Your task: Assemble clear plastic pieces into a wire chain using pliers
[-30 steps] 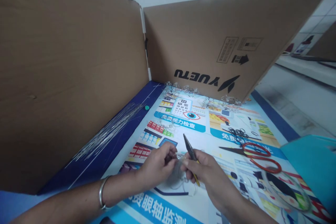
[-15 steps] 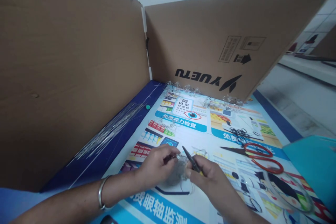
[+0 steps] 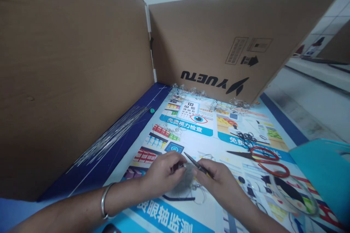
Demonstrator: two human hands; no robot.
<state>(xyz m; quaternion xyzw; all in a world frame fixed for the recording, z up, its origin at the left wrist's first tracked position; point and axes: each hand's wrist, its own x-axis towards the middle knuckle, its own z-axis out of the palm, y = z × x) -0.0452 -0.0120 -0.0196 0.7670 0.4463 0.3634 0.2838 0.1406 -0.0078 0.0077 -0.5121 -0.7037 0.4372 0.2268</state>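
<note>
My right hand [image 3: 217, 176] is closed around dark, pointed pliers [image 3: 196, 162] with a bit of yellow near the grip. Their tip points up and left, close to the fingers of my left hand [image 3: 165, 171]. That hand is pinched on a thin silvery wire piece, mostly hidden by the fingers. Below, between both hands, hangs a small tangle of wire loops [image 3: 195, 186], blurred; I cannot tell which hand bears it. A silver bangle [image 3: 104, 201] circles my left wrist.
Red-handled scissors [image 3: 266, 158] lie right of my hands, by black rings [image 3: 246, 136] and a clear round roll [image 3: 311, 200]. Straight wires [image 3: 112, 136] lie at left. Wire pieces [image 3: 194, 91] line the cardboard wall [image 3: 205, 43]. A turquoise box [image 3: 322, 171] stands at right.
The pliers have tilted flatter, and their tip has moved left toward my left fingers. The whole view has shifted slightly. My left hand keeps its pinch.
</note>
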